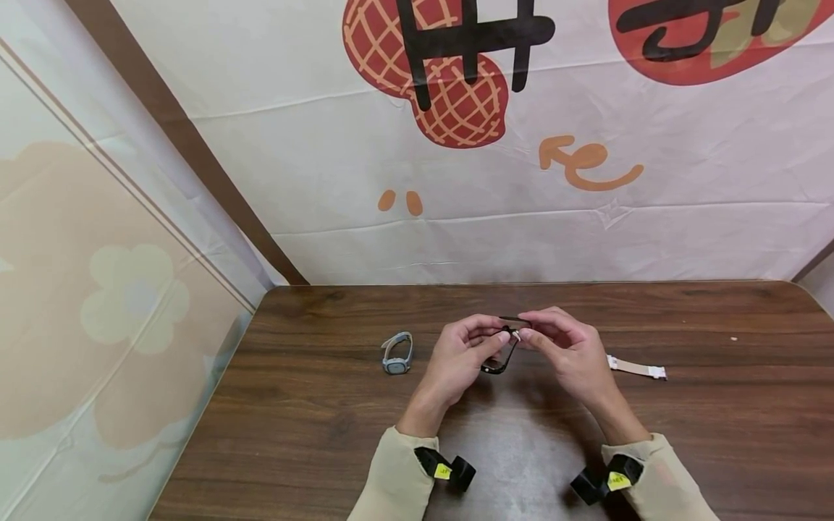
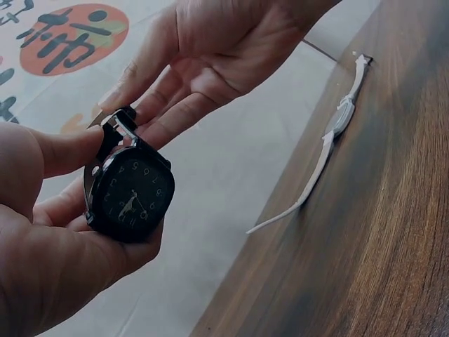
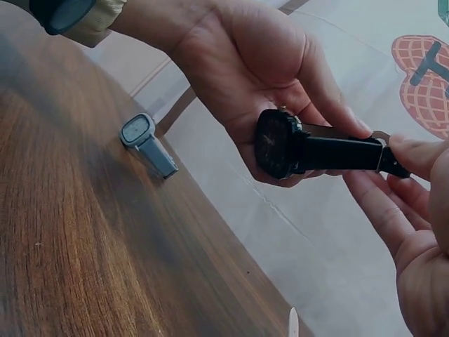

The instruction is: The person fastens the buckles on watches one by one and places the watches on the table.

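Fingers (image 2: 184, 117) of left hand (image 1: 456, 362) and right hand (image 1: 578, 362) grip 1 black watch (image 2: 133, 193) above table (image 1: 313, 420).

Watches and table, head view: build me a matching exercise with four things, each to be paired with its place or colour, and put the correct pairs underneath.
Things
1. black watch
2. light blue watch
3. white watch
4. table

Places and colours
A. to the right of the right hand
B. brown with wood grain
C. held between both hands
D. to the left of the left hand

Right pairs: 1-C, 2-D, 3-A, 4-B
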`<state>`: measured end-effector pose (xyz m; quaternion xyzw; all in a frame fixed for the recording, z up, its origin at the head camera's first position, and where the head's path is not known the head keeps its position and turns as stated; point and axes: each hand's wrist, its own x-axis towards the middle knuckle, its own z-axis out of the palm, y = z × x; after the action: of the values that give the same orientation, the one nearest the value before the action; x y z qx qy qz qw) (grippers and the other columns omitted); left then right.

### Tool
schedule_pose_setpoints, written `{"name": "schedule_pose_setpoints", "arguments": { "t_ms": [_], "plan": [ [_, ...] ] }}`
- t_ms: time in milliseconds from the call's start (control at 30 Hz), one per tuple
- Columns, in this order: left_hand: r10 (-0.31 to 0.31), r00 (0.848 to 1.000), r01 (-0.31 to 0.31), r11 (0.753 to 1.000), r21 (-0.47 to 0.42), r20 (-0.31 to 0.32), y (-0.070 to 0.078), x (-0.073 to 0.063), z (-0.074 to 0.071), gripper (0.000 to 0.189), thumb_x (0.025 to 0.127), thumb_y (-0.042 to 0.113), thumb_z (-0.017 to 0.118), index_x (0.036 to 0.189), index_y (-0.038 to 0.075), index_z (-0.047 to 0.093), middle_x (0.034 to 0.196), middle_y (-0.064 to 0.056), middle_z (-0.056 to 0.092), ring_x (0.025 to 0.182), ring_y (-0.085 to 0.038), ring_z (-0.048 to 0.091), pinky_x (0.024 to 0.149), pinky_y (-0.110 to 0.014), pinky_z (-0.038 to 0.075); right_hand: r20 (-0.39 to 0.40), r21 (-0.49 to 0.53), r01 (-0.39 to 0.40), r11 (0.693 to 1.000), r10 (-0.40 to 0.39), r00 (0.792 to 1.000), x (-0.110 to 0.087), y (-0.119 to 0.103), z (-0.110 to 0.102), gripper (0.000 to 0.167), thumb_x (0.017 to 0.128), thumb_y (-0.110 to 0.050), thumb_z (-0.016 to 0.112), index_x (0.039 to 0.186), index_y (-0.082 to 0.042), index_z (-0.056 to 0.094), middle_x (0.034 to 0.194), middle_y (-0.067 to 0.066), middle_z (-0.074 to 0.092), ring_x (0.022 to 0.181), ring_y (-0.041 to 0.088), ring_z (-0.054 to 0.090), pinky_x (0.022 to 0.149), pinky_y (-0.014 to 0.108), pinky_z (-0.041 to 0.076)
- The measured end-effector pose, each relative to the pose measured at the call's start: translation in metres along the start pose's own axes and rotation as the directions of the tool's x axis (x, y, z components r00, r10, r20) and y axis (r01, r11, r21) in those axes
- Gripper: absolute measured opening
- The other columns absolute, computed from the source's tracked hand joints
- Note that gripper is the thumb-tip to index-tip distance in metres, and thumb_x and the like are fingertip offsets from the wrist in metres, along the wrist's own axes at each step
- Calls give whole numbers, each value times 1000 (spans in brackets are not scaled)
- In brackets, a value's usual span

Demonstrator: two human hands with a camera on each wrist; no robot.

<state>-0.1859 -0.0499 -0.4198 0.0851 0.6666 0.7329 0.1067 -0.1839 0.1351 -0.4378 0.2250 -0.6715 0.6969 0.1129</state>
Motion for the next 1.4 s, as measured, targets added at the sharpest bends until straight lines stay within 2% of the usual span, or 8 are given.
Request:
{"name": "schedule_pose_setpoints", "arguments": {
  "t_ms": [300,800,1033,1200,1400],
  "plan": [
    [-3,1000,3,1000,-17,-11,1,0,2,22,93,2,66,112,-9,64,91,-5,68,72,-8,63,75,-37,58,-19,96,-8,995,10,1000,-1,4,0,22,88,12,65,108,19,58,97,9,63,87,11,70,75,35,59],
    [-4,1000,4,1000,-20,5,1,0,1,21,94,3,66,112,-9,65,92,-8,69,72,-8,63,74,-35,57,20,95,18,995,-20,1000,-1,6,-3,14,89,12,64,102,14,59,99,6,62,91,10,69,78,35,59],
    [-8,1000,8,1000,20,14,1,0,1,20,93,5,67,111,-4,68,95,-12,69,74,-10,63,74,-39,58,34,77,33,996,-36,999,0,5,-3,16,88,14,64,104,15,60,100,7,63,93,10,68,79,27,58],
    [-3,1000,2,1000,25,21,3,-1,1,21,93,5,68,111,-4,67,96,-13,69,75,-10,63,72,-35,57,60,38,18,999,-20,998,1,3,-5,24,87,14,66,111,14,59,102,5,67,95,11,66,81,23,56],
    [13,1000,-13,1000,-29,-2,4,-1,2,21,93,3,66,112,-7,65,89,-4,68,73,-9,64,71,-31,58,99,-35,-30,999,34,995,1,-1,-5,47,85,11,70,128,10,53,102,4,68,89,13,67,76,23,56]
  ]
}}
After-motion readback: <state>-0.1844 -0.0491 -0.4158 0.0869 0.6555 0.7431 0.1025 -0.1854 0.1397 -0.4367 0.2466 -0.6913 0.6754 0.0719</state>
